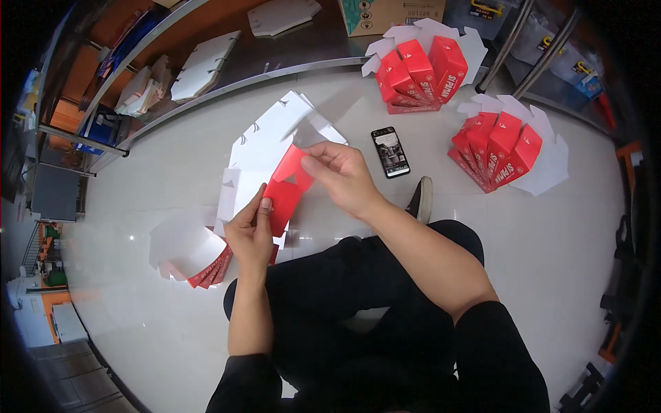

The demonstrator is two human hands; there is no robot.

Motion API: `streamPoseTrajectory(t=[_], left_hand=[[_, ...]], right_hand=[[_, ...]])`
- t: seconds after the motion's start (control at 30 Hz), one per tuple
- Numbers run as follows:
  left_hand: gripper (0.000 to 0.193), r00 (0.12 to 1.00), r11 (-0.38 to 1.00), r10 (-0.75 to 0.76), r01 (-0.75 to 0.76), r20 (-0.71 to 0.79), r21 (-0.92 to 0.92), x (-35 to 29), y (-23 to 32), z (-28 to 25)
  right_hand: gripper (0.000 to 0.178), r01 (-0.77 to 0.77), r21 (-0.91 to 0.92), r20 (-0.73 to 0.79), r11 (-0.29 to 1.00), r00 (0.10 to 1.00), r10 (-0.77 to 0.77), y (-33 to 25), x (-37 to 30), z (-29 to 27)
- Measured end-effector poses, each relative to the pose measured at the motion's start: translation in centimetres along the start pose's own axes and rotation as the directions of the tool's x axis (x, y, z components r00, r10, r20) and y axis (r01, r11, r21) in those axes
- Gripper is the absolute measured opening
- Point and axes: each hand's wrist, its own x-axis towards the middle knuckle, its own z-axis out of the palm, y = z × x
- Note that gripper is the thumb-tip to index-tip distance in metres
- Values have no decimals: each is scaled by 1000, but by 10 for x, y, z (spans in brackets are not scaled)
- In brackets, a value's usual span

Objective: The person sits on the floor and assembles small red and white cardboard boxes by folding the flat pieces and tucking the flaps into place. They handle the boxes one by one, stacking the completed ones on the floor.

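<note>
Between my hands is a red and white paper box blank [286,206], partly folded, held above a stack of flat white sheets [258,144] on the floor. My left hand [253,227] grips its lower left edge, thumb on the red face. At its upper end, my right hand [341,175] pinches a flap between thumb and fingers. To the left of my knee lies a nested set of red and white cartons [206,265]. Ahead on the right stand two fanned groups of folded red boxes, one by the shelf [420,72] and one nearer [499,148].
A phone [390,152] with its screen lit lies on the pale tiled floor. A metal shelf [275,72] runs along the far side, holding white cardboard sheets [205,65] and a brown carton [392,15]. Clear plastic bins [571,58] stand at the far right.
</note>
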Motion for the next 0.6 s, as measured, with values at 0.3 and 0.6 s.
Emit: streamPoseTrajectory(t=[0.3,0.6], left_hand=[[27,995,975,-63,43,-83,-218,7,-13,-11],[59,988,886,-46,109,148,-450,-12,9,18]], right_hand=[[17,70,-632,48,772,998,-51,20,-7,20],[15,18,-44,-28,999,999,-19,22,-13,21]])
